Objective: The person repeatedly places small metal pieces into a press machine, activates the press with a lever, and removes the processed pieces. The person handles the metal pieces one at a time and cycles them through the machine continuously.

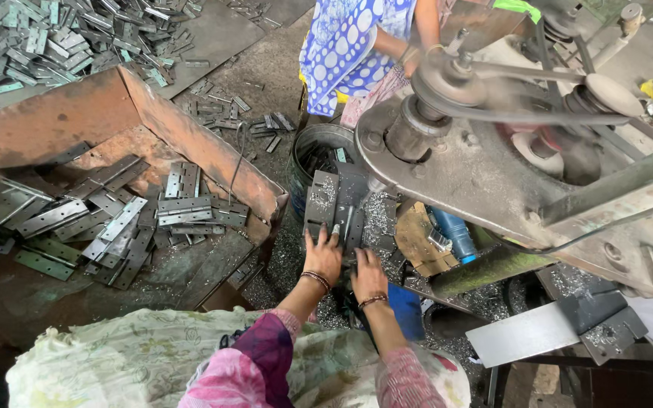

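Both hands press side by side on flat grey metal plates [339,202] lying on the work surface below the machine: the left hand [322,255] lies with fingers spread on one plate's near edge, and the right hand [369,274] sits just beside it, whether it grips anything I cannot tell. Left of them, a rusty bin [190,136] holds heaped hinge plates [126,219]. Above, a belt-driven press [485,143] stands before another person in a dotted blue garment [341,41].
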